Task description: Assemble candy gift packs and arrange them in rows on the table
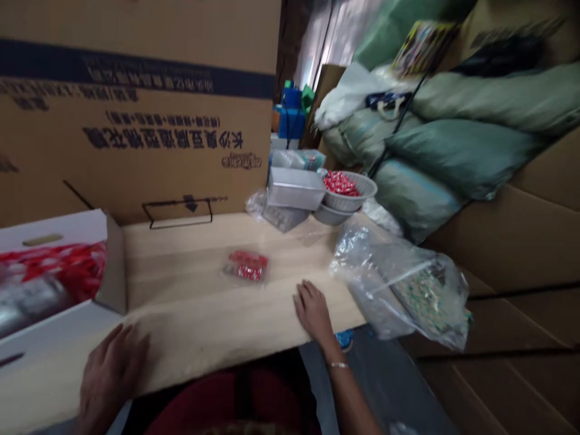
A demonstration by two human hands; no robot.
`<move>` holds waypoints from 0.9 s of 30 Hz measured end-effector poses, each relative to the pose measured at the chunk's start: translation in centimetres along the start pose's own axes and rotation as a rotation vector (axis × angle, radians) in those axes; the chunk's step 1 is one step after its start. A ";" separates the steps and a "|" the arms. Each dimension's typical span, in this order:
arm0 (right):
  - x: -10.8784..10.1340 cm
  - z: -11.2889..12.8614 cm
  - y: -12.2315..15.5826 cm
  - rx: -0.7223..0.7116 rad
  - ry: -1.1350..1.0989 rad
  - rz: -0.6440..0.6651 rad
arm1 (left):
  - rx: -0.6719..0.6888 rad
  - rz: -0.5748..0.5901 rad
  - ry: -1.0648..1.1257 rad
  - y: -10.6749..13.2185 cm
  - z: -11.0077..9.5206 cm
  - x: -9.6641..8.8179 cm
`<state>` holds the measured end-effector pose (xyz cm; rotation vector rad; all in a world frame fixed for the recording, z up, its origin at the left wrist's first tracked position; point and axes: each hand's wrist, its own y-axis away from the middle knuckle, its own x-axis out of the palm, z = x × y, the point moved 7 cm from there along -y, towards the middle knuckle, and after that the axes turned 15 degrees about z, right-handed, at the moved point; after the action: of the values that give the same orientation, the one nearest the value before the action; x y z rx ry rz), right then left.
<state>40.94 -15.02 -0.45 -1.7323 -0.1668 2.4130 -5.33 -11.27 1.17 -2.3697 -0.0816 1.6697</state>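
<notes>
- Right hand [313,309] status?
- Palm down on the wooden tabletop [185,314] near the front edge, fingers extended, close together.
- Left hand [111,371]?
- Blurred. On the same top, just beside the white box [49,344], fingers loosely spread.
- Small clear bag of red packets [248,267]?
- Lying on the top, farther back than both hands, nearer the right, apart from each.
- Right end?
- Big clear plastic bag [408,278], partly past the edge. Round basket [348,202] of red packets behind.
</notes>
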 end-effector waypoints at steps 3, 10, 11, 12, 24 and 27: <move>-0.2 -0.7 1.1 -0.079 -0.091 0.042 | -0.063 0.090 -0.039 0.3 0.2 0.4; -1.7 -1.9 3.6 -0.099 -0.186 -0.047 | -0.039 0.132 -0.018 0.0 -1.3 -0.2; -1.7 -1.7 3.6 -0.098 -0.181 -0.064 | -0.021 0.121 -0.017 0.1 -1.4 -0.2; -1.7 -1.6 3.6 -0.101 -0.180 -0.079 | -0.008 0.107 -0.017 0.2 -1.4 -0.2; 1.8 -4.6 3.7 -0.179 -0.127 -0.162 | 0.037 -0.022 -0.062 1.5 -1.5 -0.7; 2.2 -5.2 3.4 -0.176 -0.144 -0.183 | 0.035 -0.045 -0.045 1.6 -0.9 -0.5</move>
<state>44.98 -17.94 -4.82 -1.5311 -0.5466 2.4492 -4.82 -13.03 1.59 -2.2880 -0.1115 1.6898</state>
